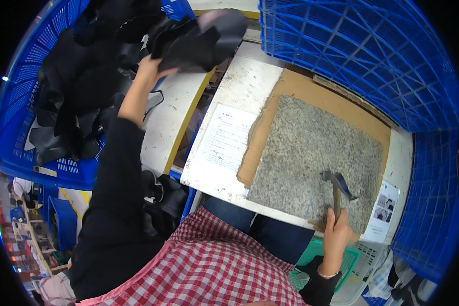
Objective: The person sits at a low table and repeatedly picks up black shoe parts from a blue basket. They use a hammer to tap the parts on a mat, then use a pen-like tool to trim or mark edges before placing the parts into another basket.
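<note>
My left hand [152,72] is closed on the edge of a black leather piece [204,43], held up at the far left beside the blue basket. The piece is blurred by motion, so its exact shape is unclear. My right hand [336,232] grips the wooden handle of a hammer [336,186]. The hammer's dark metal head lies over the right front part of a speckled grey stone slab [311,148]. Whether the head touches the slab I cannot tell.
A blue basket [16,137] heaped with black leather pieces [69,86] stands at left. Brown cardboard [255,148] lies under the slab. Printed sheets [224,135] flank it. Blue crates [352,51] stand behind and at right. A green basket [349,268] sits low at right.
</note>
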`<action>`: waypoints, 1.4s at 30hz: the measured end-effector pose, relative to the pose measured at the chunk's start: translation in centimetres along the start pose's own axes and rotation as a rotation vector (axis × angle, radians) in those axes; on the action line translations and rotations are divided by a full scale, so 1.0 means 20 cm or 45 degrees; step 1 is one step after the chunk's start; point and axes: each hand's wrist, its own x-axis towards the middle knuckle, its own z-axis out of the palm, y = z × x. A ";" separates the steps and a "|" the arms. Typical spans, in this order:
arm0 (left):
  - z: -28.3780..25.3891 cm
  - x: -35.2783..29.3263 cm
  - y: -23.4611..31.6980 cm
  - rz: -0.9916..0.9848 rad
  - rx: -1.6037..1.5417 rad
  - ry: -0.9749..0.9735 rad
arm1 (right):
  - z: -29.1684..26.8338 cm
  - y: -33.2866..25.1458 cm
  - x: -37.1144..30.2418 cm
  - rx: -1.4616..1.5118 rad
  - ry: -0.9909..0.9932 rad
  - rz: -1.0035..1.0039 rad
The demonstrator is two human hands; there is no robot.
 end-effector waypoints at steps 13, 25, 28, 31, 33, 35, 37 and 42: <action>0.72 -1.26 -0.18 1.586 0.570 -0.546 | -0.05 -0.18 -0.28 0.128 0.019 -0.318; 1.04 -1.52 -0.22 1.660 1.322 -1.023 | -0.05 0.03 -0.33 0.042 -0.085 -0.062; 1.14 -1.40 -0.17 1.360 1.254 -1.043 | -0.16 -0.02 -0.31 0.031 -0.114 -0.115; 1.23 -1.30 -0.11 1.316 1.247 -1.170 | -0.28 -0.07 -0.31 0.029 -0.070 -0.185; 1.31 -1.27 -0.07 1.181 1.344 -1.221 | -0.29 -0.11 -0.24 0.021 -0.074 -0.204; 1.39 -1.27 -0.02 1.161 1.286 -1.291 | -0.24 -0.15 -0.13 -0.100 -0.096 -0.227; 1.45 -1.27 0.04 1.089 1.279 -1.359 | -0.22 -0.17 -0.07 -0.123 -0.150 -0.309; 1.50 -1.22 0.11 0.880 1.109 -1.650 | -0.24 -0.14 -0.09 -0.038 -0.118 -0.140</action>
